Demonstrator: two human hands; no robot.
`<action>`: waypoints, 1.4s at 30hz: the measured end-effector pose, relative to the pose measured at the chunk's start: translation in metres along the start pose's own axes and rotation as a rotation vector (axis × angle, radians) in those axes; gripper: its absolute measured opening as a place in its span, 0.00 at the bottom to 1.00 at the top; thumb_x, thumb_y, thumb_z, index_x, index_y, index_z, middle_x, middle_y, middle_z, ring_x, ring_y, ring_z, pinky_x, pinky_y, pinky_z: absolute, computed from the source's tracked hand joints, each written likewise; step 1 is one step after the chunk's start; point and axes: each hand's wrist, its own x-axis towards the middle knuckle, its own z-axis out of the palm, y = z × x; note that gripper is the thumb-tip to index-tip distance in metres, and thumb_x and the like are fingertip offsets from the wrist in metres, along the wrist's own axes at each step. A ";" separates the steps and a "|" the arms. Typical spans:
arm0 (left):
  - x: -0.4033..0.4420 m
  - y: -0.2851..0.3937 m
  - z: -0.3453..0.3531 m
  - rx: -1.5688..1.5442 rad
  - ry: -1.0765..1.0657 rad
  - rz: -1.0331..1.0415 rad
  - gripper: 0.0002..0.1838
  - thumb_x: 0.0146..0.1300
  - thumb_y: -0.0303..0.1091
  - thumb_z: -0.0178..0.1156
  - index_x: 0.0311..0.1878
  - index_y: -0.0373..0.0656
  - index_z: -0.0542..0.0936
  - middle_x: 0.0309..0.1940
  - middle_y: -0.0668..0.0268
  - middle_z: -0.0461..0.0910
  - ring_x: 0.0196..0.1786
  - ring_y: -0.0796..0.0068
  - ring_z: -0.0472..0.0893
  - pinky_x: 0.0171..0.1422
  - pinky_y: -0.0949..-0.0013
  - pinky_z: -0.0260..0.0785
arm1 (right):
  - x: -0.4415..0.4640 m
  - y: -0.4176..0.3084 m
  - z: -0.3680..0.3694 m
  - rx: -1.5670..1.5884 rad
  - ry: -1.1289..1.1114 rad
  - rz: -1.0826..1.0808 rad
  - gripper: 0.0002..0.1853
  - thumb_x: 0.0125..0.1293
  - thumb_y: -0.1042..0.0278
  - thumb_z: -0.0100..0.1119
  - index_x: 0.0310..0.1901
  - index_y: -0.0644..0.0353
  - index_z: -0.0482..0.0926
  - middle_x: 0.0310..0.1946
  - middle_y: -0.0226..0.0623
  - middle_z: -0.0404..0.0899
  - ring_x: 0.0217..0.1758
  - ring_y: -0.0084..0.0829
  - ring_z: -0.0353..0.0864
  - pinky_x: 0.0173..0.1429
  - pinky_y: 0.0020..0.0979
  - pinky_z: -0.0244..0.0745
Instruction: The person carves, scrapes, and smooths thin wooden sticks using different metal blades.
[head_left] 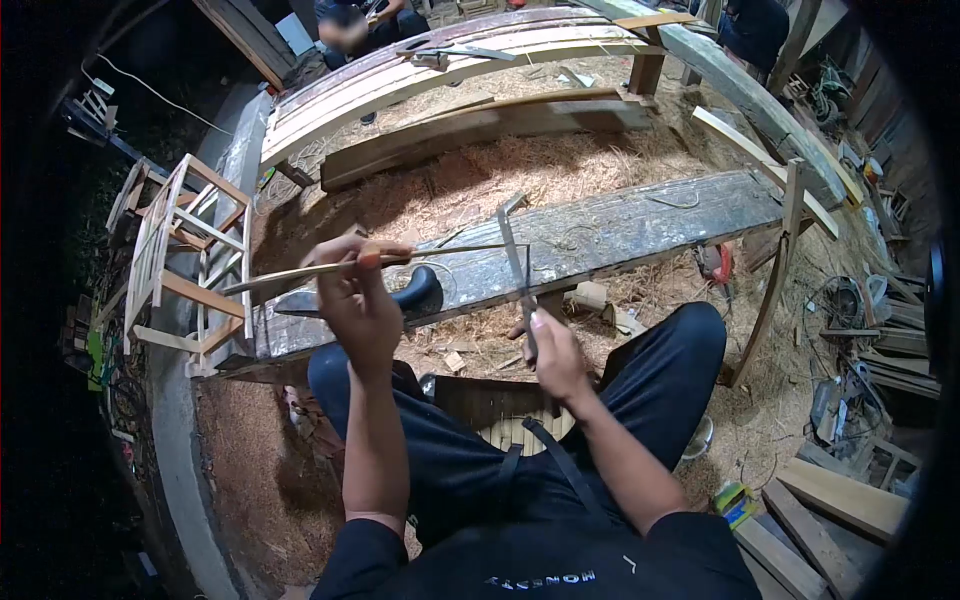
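My left hand is raised over the bench, its fingers closed on a thin wooden strip that points to the right. In my right hand is a knife, gripped by its handle with the long narrow blade tilted upward. The blade crosses the strip near its right end; whether they touch I cannot tell. Below my left hand a tool with a dark curved handle lies on the worn plank bench, its pointed flat part partly hidden behind my hand.
A slatted wooden frame stands at the left. Beyond the bench are a loose board and a long slatted seat with tools on it. Shavings cover the floor. Another person sits at the back. Timber pieces lie lower right.
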 end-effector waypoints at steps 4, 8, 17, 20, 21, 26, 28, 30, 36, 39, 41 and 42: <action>0.003 0.023 0.013 -0.147 -0.070 -0.017 0.21 0.80 0.44 0.43 0.40 0.33 0.73 0.30 0.55 0.83 0.39 0.63 0.87 0.49 0.63 0.79 | -0.007 -0.016 0.017 0.096 0.043 -0.057 0.23 0.81 0.55 0.37 0.41 0.62 0.81 0.20 0.25 0.69 0.23 0.16 0.65 0.29 0.24 0.61; 0.007 0.043 0.020 -0.113 -0.108 0.013 0.17 0.78 0.34 0.48 0.36 0.31 0.76 0.32 0.53 0.84 0.39 0.62 0.88 0.42 0.66 0.81 | -0.005 -0.032 0.017 0.095 0.038 -0.081 0.25 0.82 0.50 0.38 0.41 0.61 0.80 0.18 0.24 0.68 0.22 0.15 0.64 0.28 0.23 0.61; 0.017 0.061 0.020 0.097 -0.217 0.031 0.13 0.76 0.32 0.53 0.34 0.35 0.77 0.32 0.56 0.85 0.35 0.64 0.88 0.39 0.66 0.80 | -0.001 -0.042 0.032 0.163 0.081 -0.141 0.25 0.79 0.45 0.44 0.39 0.61 0.77 0.21 0.25 0.69 0.19 0.15 0.64 0.24 0.22 0.59; 0.019 0.043 0.018 0.008 -0.092 -0.022 0.15 0.77 0.34 0.52 0.34 0.34 0.76 0.31 0.56 0.85 0.35 0.64 0.88 0.39 0.66 0.80 | 0.015 -0.040 0.032 0.047 0.152 -0.250 0.20 0.80 0.56 0.46 0.43 0.67 0.77 0.23 0.26 0.68 0.25 0.18 0.67 0.30 0.23 0.62; 0.021 0.038 0.015 -0.029 -0.062 -0.120 0.18 0.78 0.36 0.49 0.33 0.34 0.75 0.29 0.56 0.84 0.35 0.65 0.88 0.39 0.67 0.80 | 0.018 -0.050 0.029 0.025 0.067 -0.156 0.20 0.79 0.62 0.45 0.58 0.69 0.76 0.23 0.26 0.68 0.27 0.19 0.68 0.34 0.24 0.65; 0.035 0.032 0.009 0.042 -0.130 -0.102 0.19 0.79 0.37 0.47 0.34 0.32 0.74 0.27 0.57 0.83 0.36 0.66 0.88 0.41 0.67 0.81 | 0.026 -0.055 0.034 -0.109 0.106 -0.272 0.23 0.78 0.62 0.47 0.67 0.67 0.71 0.27 0.44 0.77 0.28 0.30 0.76 0.35 0.35 0.71; 0.040 0.025 0.011 0.019 -0.094 -0.111 0.19 0.79 0.37 0.47 0.34 0.32 0.74 0.27 0.57 0.83 0.36 0.66 0.88 0.41 0.67 0.81 | 0.030 -0.066 0.025 -0.170 0.086 -0.165 0.22 0.77 0.63 0.48 0.64 0.69 0.74 0.33 0.55 0.85 0.31 0.39 0.84 0.38 0.43 0.77; 0.038 0.024 0.010 -0.123 -0.050 -0.210 0.19 0.79 0.37 0.47 0.34 0.32 0.74 0.27 0.57 0.83 0.36 0.65 0.88 0.40 0.66 0.82 | 0.037 -0.072 0.026 -0.172 0.099 -0.279 0.23 0.77 0.63 0.47 0.66 0.69 0.72 0.26 0.47 0.82 0.24 0.33 0.80 0.30 0.37 0.74; 0.047 0.025 0.012 -0.045 -0.143 -0.129 0.21 0.78 0.39 0.49 0.34 0.31 0.76 0.29 0.55 0.84 0.35 0.66 0.88 0.39 0.68 0.82 | 0.045 -0.036 0.018 -0.187 0.181 0.175 0.24 0.79 0.58 0.45 0.67 0.66 0.71 0.22 0.30 0.70 0.24 0.19 0.64 0.31 0.28 0.65; 0.052 0.025 0.017 -0.053 -0.151 -0.119 0.21 0.79 0.40 0.48 0.34 0.31 0.76 0.28 0.55 0.83 0.35 0.66 0.88 0.38 0.69 0.82 | 0.044 -0.037 0.014 -0.194 0.137 -0.083 0.25 0.79 0.56 0.45 0.66 0.68 0.72 0.28 0.41 0.75 0.29 0.29 0.75 0.36 0.33 0.72; 0.051 0.025 0.018 -0.010 -0.194 -0.076 0.21 0.79 0.40 0.47 0.34 0.31 0.76 0.28 0.55 0.83 0.35 0.66 0.88 0.38 0.70 0.81 | 0.035 -0.057 0.020 -0.148 0.105 -0.150 0.27 0.79 0.54 0.46 0.65 0.71 0.71 0.43 0.59 0.84 0.44 0.44 0.86 0.50 0.39 0.78; 0.050 0.024 0.018 -0.001 -0.171 -0.115 0.22 0.79 0.40 0.47 0.34 0.32 0.76 0.28 0.56 0.83 0.34 0.67 0.88 0.38 0.69 0.80 | 0.034 -0.058 0.022 -0.120 0.111 -0.086 0.27 0.78 0.54 0.47 0.65 0.73 0.71 0.50 0.64 0.81 0.53 0.47 0.85 0.58 0.39 0.75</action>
